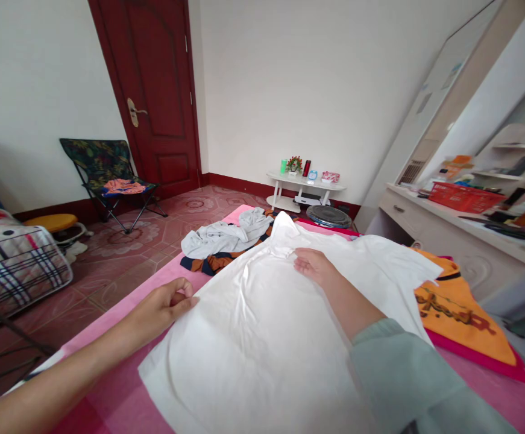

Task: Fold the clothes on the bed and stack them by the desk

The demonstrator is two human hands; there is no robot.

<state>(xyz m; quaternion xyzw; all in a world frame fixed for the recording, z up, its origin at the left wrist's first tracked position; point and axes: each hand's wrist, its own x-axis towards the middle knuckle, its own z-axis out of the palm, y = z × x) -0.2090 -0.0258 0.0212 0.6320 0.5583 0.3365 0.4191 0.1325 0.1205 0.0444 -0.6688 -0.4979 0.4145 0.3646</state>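
A white T-shirt (280,325) lies spread over a pink-covered surface (108,386), with creases running along its left half. At the shirt's left edge, my left hand (176,301) is closed, thumb and forefinger pinching the fabric. My right hand (314,265) rests on the upper part of the shirt beside a bunched fold, its fingers loosely curved and apart from the thumb. Some of the right fingertips are hard to make out against the cloth.
Beyond the shirt lie a crumpled grey garment (226,236) and an orange-and-navy one (219,263). An orange garment (463,307) lies on the right. A dresser (452,241) carrying a red basket (465,197) stands at the right, and a folding chair (99,163) by the door.
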